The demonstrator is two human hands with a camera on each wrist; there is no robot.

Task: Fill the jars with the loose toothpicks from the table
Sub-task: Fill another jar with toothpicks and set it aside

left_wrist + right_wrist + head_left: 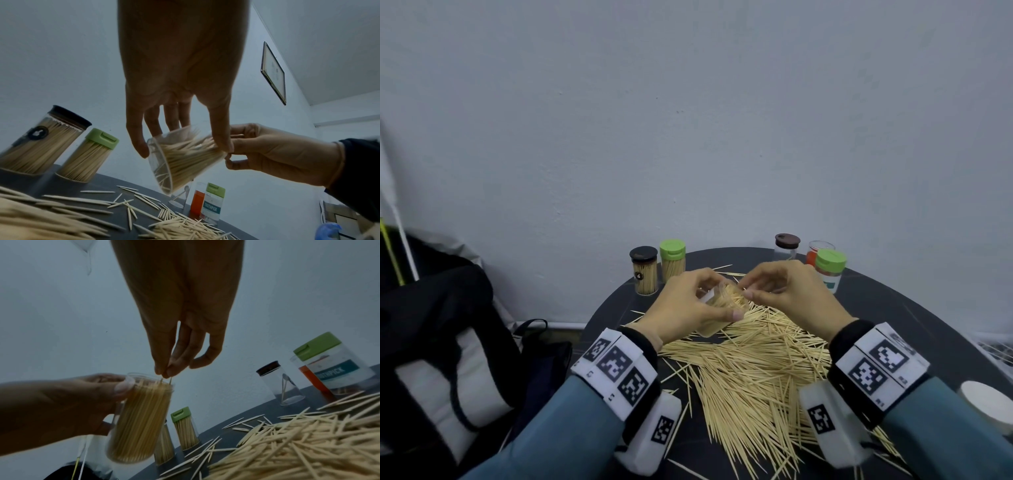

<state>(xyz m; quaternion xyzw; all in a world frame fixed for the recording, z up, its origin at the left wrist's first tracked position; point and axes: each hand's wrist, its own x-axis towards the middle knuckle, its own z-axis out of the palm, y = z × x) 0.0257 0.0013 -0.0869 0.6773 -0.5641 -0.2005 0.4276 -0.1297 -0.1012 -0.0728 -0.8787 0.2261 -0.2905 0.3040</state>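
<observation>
Left hand (681,308) grasps an open clear jar (139,418), fingers and thumb wrapped round its wall, jar lifted off the dark round bench (914,308) and tilted with its mouth toward the right hand (791,291). Jar is packed nearly full of toothpicks. Right hand's grip: thumb and fingertips (164,372) pinched on a few toothpicks (170,380) right at the jar mouth, their lower ends among those already in the jar.

Landmark = held jar. Big loose toothpick pile (756,370) lies on the bench below and nearer the person than the jar, spreading between both wrists; strays scattered round its edges. Behind the jar to its left stand two full jars just beside each other: black-lid jar (643,270) and green-lid jar (672,260), both closed. Behind the jar to its right: clear jar with dark lid (786,245), only a couple of toothpicks in it per the right wrist view; green-lid jar labelled TOOTHPICK (829,270); an orange-banded container (816,253) touching or just behind that one, cannot tell which. White round lid-like object (986,404) at the bench edge, well right of the jar. Black and white bag (441,342) off the bench, far left of the jar.
</observation>
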